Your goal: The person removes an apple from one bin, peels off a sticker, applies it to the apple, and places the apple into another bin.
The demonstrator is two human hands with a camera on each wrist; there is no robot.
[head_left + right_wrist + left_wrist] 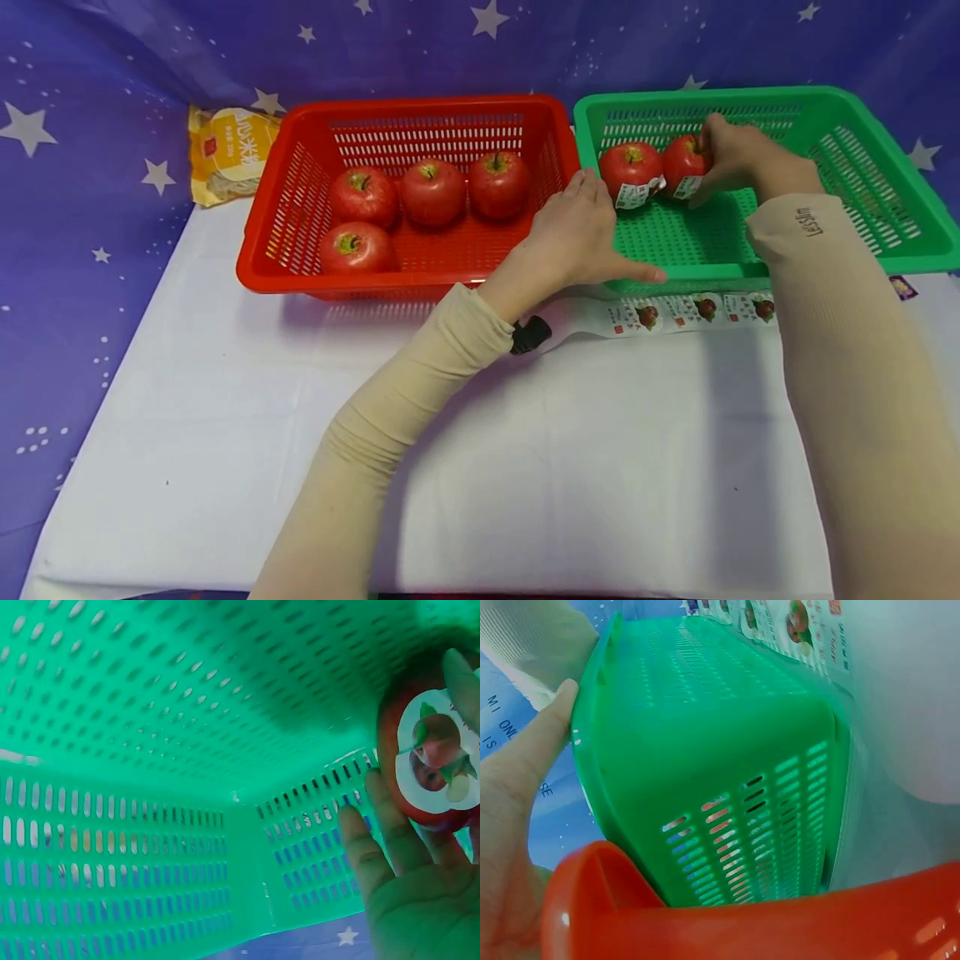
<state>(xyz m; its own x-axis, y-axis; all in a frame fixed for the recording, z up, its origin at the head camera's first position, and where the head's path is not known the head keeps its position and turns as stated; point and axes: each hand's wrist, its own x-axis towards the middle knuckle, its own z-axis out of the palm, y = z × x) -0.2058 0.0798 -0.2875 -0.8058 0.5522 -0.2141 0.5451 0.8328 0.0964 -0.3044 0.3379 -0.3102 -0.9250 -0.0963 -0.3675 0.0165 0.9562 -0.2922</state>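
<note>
In the green basket [690, 268], my right hand [742, 158] holds a red apple [684, 160] with a white printed label on its side. Thumb and fingers are around this apple in the right wrist view, where a label [416, 784] with a leaf-and-fruit picture shows. Left of it sits another labelled apple [632, 171]. My left hand [573, 229] rests at the green basket's near left corner, fingers straight along the edge and thumb stretched out over the front rim. The left wrist view shows the thumb [551, 724] touching the green rim.
A red basket [405, 282] with several apples [433, 192] stands to the left, close against the green one. A strip of apple labels [675, 313] lies in front, beside a small black object [531, 335]. A yellow food packet [231, 154] lies at the back left.
</note>
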